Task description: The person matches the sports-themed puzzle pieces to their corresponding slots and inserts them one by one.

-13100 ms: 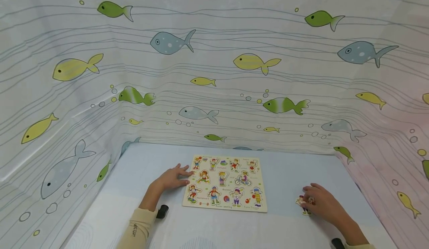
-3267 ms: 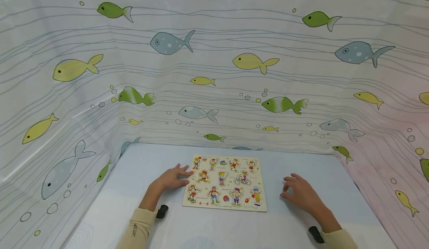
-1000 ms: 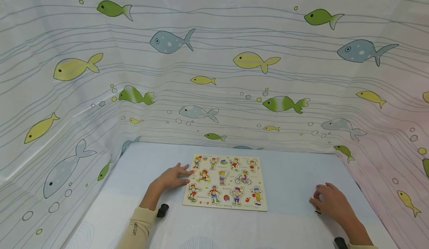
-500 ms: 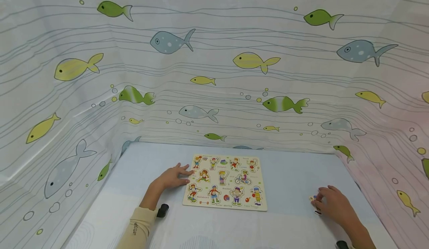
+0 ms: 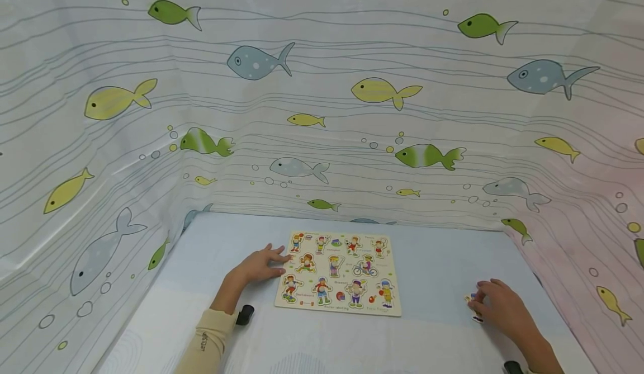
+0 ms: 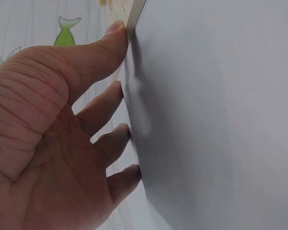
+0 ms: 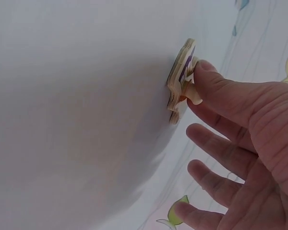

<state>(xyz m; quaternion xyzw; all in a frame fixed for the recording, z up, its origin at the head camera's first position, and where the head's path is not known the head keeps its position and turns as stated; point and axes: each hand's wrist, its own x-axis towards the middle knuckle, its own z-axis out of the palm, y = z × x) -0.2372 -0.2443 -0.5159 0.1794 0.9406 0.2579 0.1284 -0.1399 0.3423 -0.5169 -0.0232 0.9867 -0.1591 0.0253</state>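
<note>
In the head view, a wooden peg puzzle board [image 5: 334,308] with several sports figures lies mid-table. My left hand [image 5: 260,264] rests at its left edge, fingers spread and thumb against the side. The left wrist view shows that thumb [image 6: 93,57] by the board's edge, with the other fingertips on the table. Off to the right of the board, my right hand [image 5: 503,307] pinches a small figure-shaped puzzle piece [image 5: 476,317] by its knob. Up close, the puzzle piece [image 7: 180,72] sits low at the table, its edge looking layered; the other fingers are spread.
A pale tablecloth [image 5: 322,340] covers the table. Fish-patterned curtains [image 5: 322,139] enclose the back and both sides. Black wrist devices [image 5: 245,315] show on both arms.
Since 13 s ago, the board's baseball figure has changed from a printed "S" picture to a knobbed piece. My right hand went rightward from near the board; its piece now lies flatter. Left hand unmoved.
</note>
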